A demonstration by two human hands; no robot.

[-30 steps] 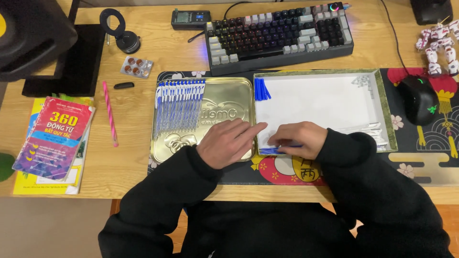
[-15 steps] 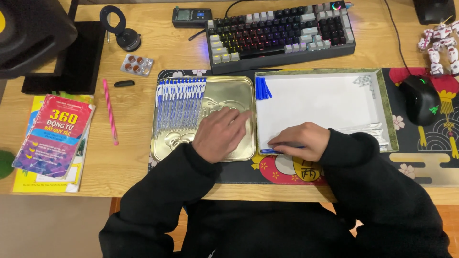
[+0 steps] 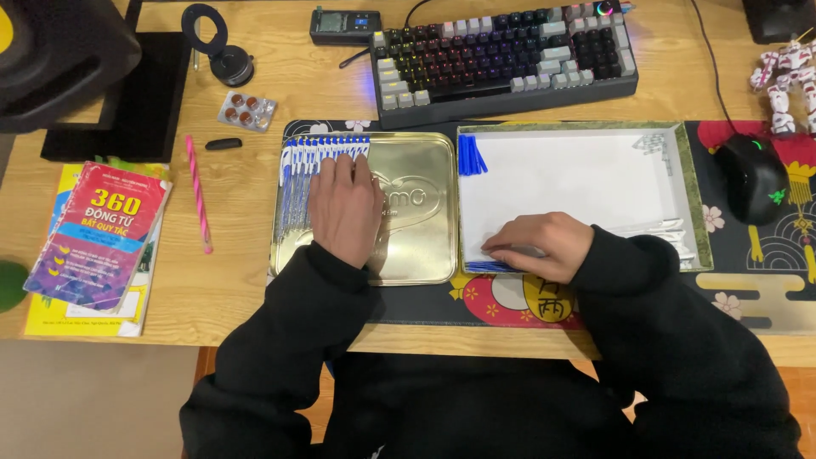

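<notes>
My left hand [image 3: 344,204] lies flat on a gold metal tin lid [image 3: 421,212], its fingers resting on a row of several blue-capped clear pens [image 3: 319,151] lined up along the lid's left side. My right hand [image 3: 540,246] rests in the near left corner of a shallow white box [image 3: 586,174], fingers curled over a pen lying along the box's front edge. A few blue pen caps [image 3: 470,155] sit in the box's far left corner. Whether the left hand grips a pen is hidden by the hand.
A backlit keyboard [image 3: 506,55] lies behind the tin and box. A black mouse [image 3: 752,178] is at right, a toy robot [image 3: 786,72] beyond it. A pink pencil [image 3: 198,191], pill blister [image 3: 246,110], books [image 3: 98,242] and a black speaker [image 3: 59,59] are at left.
My left hand slid leftward across the tin lid from its right part onto the row of pens. My right hand stayed at the box's near left corner.
</notes>
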